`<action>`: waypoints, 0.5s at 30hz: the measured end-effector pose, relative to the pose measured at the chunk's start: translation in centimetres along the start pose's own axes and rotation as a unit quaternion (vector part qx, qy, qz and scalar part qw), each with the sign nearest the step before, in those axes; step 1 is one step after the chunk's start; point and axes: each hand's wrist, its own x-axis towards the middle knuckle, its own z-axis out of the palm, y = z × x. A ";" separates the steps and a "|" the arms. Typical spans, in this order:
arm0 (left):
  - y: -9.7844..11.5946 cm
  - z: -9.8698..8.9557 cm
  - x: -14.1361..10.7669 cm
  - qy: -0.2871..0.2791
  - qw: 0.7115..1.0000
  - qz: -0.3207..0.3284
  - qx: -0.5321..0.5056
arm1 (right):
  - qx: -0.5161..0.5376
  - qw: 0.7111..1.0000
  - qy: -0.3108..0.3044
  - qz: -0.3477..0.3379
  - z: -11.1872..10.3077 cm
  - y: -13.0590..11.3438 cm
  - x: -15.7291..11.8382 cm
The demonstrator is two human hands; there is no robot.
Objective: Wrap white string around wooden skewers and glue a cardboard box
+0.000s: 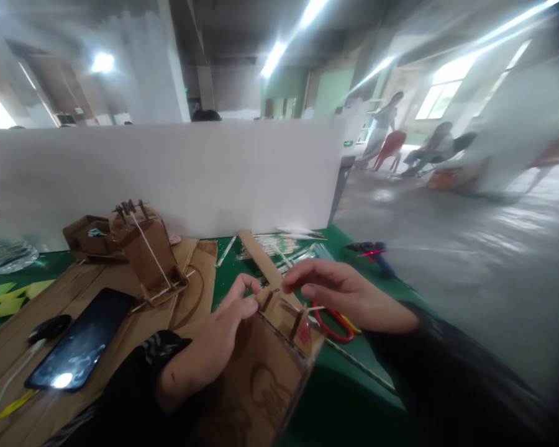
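A brown cardboard box with dark marker writing lies at the front middle. My left hand pinches a small folded cardboard piece between thumb and fingers, at the box's far edge. Over the same edge, my right hand is held with curved fingers, the thumb apart from them. Its fingertips are very near the piece; whether they touch cannot be made out. Below the right hand, a thin stick and a small upright flap with a red patch sit on the box's corner. Red-handled scissors lie partly under that hand.
A cardboard model with a white string stands left, by a phone and black puck. A cardboard strip, scattered sticks and a blue tool lie farther back. A white partition rises behind; people are at right.
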 end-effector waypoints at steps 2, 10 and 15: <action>0.1 0.0 0.0 0.002 1.000 -0.003 -0.024 | 0.060 0.998 -0.028 -0.010 0.8 -0.8 0.9; 0.8 0.4 0.0 0.018 1.000 0.011 -0.018 | 0.057 0.998 -0.034 -0.021 1.8 -0.7 2.2; 0.8 0.5 -0.1 0.027 1.000 0.011 -0.011 | 0.048 0.998 -0.030 -0.014 1.9 -0.9 2.0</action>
